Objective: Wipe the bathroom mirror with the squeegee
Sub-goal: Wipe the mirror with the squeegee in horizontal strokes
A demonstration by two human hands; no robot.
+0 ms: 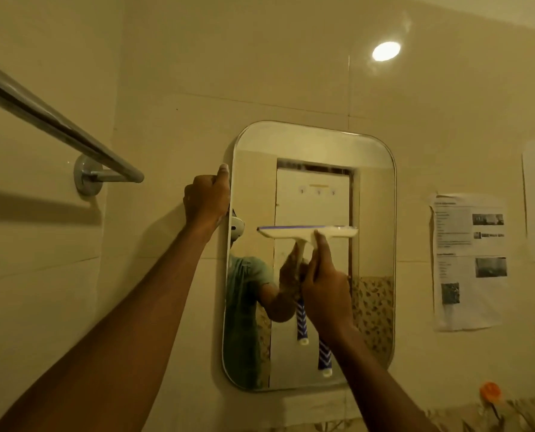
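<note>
A rounded rectangular mirror (375,213) hangs on the tiled wall ahead. My left hand (207,198) grips the mirror's left edge near the top, fingers curled around it. My right hand (323,294) is wrapped around the handle of a white squeegee (306,233) whose blade lies level against the glass about mid-height. The handle's blue-and-white striped end (324,360) sticks out below my wrist. The glass reflects the squeegee, my arm and a green shirt.
A chrome towel bar (57,126) juts out from the left wall at head height, close to my left arm. Printed paper sheets (468,260) are stuck on the wall right of the mirror. An orange hook (490,391) sits low right.
</note>
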